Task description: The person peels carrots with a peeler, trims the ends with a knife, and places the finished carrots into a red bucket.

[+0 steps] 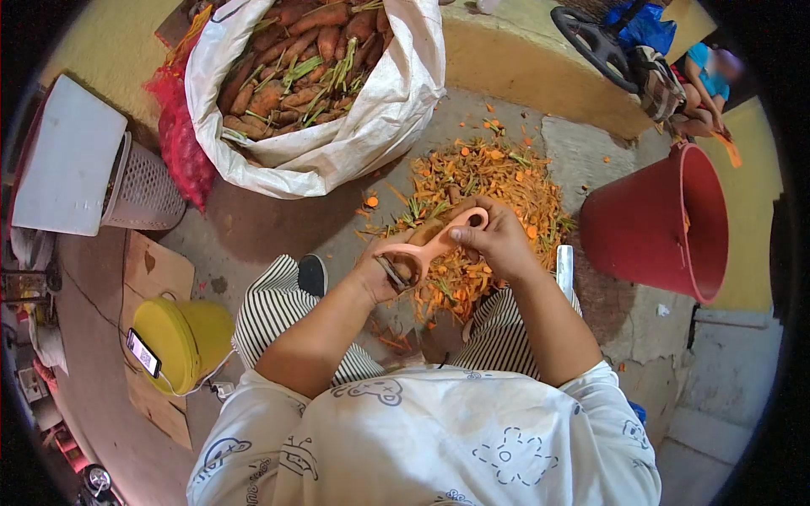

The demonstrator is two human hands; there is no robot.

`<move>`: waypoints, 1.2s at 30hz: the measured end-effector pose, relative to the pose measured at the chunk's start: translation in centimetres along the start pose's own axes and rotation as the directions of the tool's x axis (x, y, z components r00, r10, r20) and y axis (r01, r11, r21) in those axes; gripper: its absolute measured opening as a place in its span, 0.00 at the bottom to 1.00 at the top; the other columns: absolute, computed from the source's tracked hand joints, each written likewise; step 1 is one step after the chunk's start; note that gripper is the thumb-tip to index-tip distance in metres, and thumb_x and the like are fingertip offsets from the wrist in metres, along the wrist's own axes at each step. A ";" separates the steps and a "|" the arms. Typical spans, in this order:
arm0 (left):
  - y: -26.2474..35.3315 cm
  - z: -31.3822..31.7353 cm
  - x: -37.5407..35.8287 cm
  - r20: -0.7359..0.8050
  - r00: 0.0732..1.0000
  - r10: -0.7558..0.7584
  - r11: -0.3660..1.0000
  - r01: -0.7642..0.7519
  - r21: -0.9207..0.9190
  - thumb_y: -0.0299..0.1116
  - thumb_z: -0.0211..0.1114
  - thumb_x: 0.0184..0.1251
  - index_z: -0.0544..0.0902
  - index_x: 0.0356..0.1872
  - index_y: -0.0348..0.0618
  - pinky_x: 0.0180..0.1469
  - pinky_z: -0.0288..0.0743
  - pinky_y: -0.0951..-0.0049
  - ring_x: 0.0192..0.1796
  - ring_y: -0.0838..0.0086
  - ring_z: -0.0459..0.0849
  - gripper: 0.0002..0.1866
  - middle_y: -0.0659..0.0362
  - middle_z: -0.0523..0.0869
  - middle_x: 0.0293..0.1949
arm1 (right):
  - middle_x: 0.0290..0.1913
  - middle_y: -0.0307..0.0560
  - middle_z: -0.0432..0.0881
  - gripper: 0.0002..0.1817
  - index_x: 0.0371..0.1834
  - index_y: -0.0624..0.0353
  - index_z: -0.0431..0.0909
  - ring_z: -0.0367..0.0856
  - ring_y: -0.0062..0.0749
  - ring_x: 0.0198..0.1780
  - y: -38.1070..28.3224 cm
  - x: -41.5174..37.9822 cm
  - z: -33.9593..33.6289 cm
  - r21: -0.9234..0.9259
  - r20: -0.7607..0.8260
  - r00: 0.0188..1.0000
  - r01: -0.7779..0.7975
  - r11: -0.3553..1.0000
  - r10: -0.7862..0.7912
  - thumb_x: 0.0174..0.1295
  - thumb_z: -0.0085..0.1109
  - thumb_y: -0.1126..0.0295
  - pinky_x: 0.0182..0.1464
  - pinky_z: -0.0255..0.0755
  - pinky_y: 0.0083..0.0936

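My right hand (506,242) is closed round the looped handle of a pale orange Y-shaped peeler (437,245). The peeler's wide head lies over my left hand (369,271), whose fingers are wrapped round an unwashed brown carrot (406,269). Most of that carrot is hidden behind the peeler and the fingers. Below both hands, a heap of orange peelings (481,181) with cut carrot ends and green stalks spreads over the concrete floor. Beyond them stands a white woven sack (371,152), its mouth rolled down, full of soil-covered carrots (295,72).
On the right stands a large red bucket (633,223), with a flat silvery strip (564,268) beside my right knee. At left are a yellow bucket (207,333), a phone (143,352) and a perforated basket (148,190). Another person (704,84) sits at far right, holding something orange.
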State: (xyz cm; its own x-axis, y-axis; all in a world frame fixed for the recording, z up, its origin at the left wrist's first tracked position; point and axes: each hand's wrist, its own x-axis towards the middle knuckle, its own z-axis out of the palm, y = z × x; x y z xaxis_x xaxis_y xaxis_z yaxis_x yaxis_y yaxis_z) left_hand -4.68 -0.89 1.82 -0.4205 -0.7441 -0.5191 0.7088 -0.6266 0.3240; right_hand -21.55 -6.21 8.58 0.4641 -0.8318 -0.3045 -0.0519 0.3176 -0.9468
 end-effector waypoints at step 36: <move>-0.7 -1.1 0.1 0.090 0.995 -0.047 0.998 0.044 0.033 0.40 0.46 0.61 0.67 0.44 0.39 0.27 0.72 0.76 0.30 0.73 0.76 0.16 0.56 0.74 0.30 | 0.19 0.35 0.69 0.06 0.31 0.60 0.70 0.60 0.15 0.13 0.9 2.3 -4.4 -0.003 -0.181 0.983 -0.016 1.000 0.016 0.51 0.55 0.72 0.13 0.52 0.13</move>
State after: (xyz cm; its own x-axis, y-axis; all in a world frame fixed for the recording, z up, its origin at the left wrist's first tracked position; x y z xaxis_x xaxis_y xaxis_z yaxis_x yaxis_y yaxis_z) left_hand -4.61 -0.25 0.72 -0.5025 -0.7316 -0.4607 0.6705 -0.6662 0.3265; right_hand -24.40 -9.82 6.54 0.2959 -0.8953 -0.3330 -0.0623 0.3297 -0.9420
